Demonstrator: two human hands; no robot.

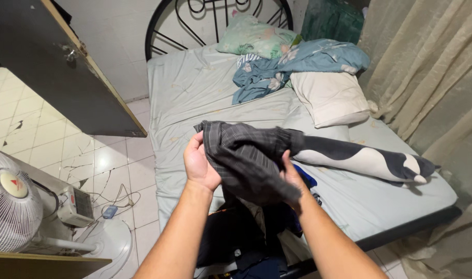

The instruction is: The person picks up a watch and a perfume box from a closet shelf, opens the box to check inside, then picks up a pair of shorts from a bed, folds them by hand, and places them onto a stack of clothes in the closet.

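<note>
Both my hands hold up a dark grey striped garment (pixel 243 155) over the near end of the bed. My left hand (pixel 198 163) grips its left edge, palm toward me. At its lower right side, my right hand (pixel 292 175) pinches the cloth, partly hidden behind it. Below my arms lies a pile of dark clothes (pixel 246 237) at the bed's near edge.
The bed (pixel 184 98) has a pale sheet, a long black-and-white cushion (pixel 365 157), a cream pillow (pixel 331 98), a blue blanket (pixel 303 62) and a green pillow (pixel 256 36). A white fan (pixel 19 199) stands at left on tiled floor. A dark door (pixel 55 62) hangs open. Curtains (pixel 432 77) hang right.
</note>
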